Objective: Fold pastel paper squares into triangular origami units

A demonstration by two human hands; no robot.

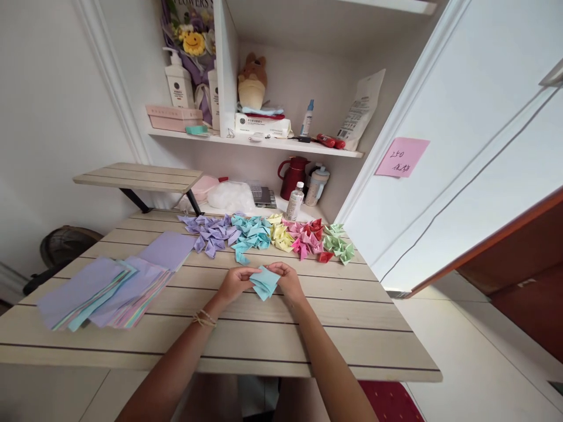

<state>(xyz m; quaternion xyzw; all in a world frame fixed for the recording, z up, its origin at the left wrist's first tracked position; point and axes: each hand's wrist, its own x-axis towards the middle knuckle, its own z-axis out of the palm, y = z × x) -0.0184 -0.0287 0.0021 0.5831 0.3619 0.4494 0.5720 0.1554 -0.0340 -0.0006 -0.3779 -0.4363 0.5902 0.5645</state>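
Turquoise paper (266,282), folded, layered, roughly diamond-shaped

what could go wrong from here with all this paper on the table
The folded teal paper between the left hand and right hand might get creased crookedly. The loose sheets are unevenly fanned, so a bump from an arm could scatter them. The bottle stands just behind the folded pieces and could squash some if tipped forward.

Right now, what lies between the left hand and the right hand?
A folded light-blue paper, held by its upper edges between the left hand and the right hand; the head view shows it.
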